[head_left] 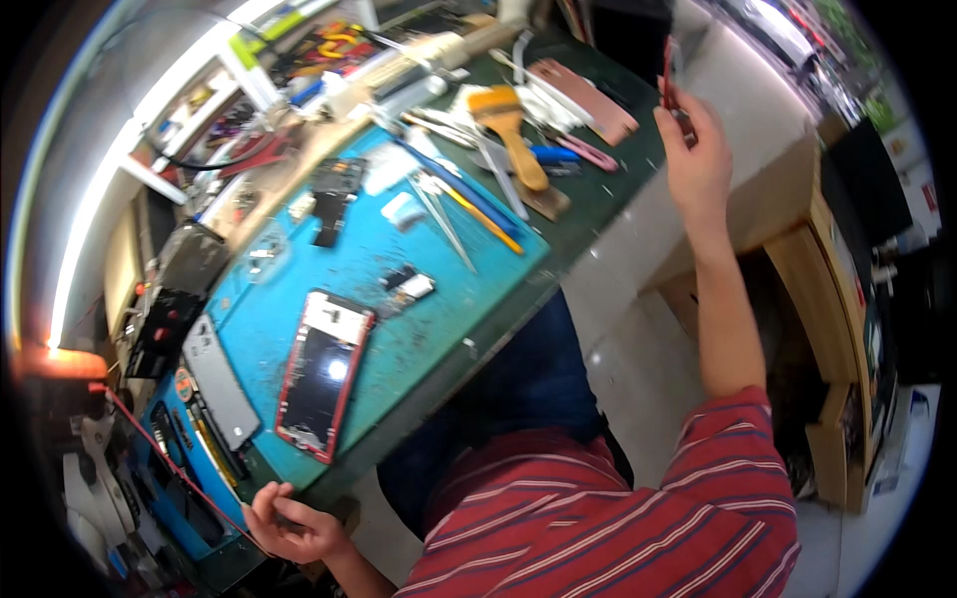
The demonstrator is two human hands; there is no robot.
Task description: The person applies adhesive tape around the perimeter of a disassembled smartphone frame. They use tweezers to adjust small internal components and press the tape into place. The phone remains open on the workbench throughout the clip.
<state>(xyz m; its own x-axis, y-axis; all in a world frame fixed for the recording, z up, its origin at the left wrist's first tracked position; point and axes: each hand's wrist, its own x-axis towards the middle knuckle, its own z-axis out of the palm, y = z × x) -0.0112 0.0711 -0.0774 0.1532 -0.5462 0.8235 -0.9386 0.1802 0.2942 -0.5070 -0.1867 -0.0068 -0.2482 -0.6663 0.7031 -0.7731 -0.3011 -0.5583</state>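
Note:
My right hand is raised at the upper right, off the bench. Its fingers are closed around a thin red piece, too blurred to name. By the bench's front left edge, my left hand has loosely curled fingers, with nothing visible in them. A thin red cord passes close to it; I cannot tell whether they touch. Nearest that hand on the blue mat lies an opened phone with a red frame. Small phone parts lie beyond it.
Tweezers, a wooden-handled brush and a pink phone back panel lie toward the far side. A grey panel sits at the mat's left. Wooden furniture stands at right. Shelves hold loose tools.

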